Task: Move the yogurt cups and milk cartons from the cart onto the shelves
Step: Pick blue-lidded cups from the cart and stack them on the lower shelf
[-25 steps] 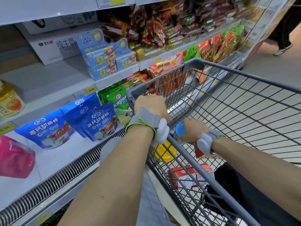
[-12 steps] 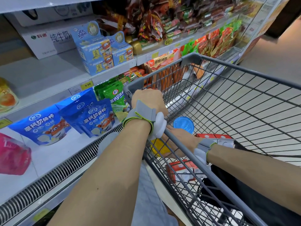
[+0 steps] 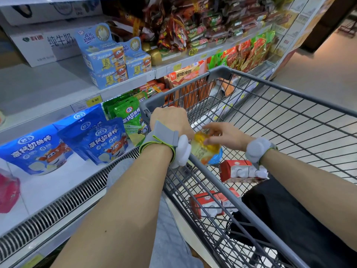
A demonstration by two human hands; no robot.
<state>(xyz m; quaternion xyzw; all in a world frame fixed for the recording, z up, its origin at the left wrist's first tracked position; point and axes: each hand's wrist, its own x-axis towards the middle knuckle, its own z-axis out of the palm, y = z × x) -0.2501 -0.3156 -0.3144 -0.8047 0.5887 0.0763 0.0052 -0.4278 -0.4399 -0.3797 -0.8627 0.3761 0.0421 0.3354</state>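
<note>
My left hand [image 3: 170,120] is closed over the grey rim of the wire cart [image 3: 280,120] at its near left corner. My right hand [image 3: 226,135] reaches in over the rim and pinches the top of a yellow yogurt cup [image 3: 202,151], holding it tilted just inside the rim beside my left wrist. A blue-lidded cup [image 3: 217,161] peeks out behind it. Red-and-white milk cartons lie in the cart, one [image 3: 235,169] under my right wrist and another [image 3: 206,202] lower down behind the bars.
A black bag [image 3: 289,219] fills the cart's near right. The chilled shelving on the left has a bare white middle shelf [image 3: 38,89] beside blue boxes [image 3: 108,60], and blue snack bags [image 3: 38,151] on the lower shelf. A vent grille [image 3: 58,207] runs along its front.
My right hand let go of the blue-lidded cup, reached low into the cart, and has come up gripping the yellow yogurt cup. My left hand stays on the cart rim.
</note>
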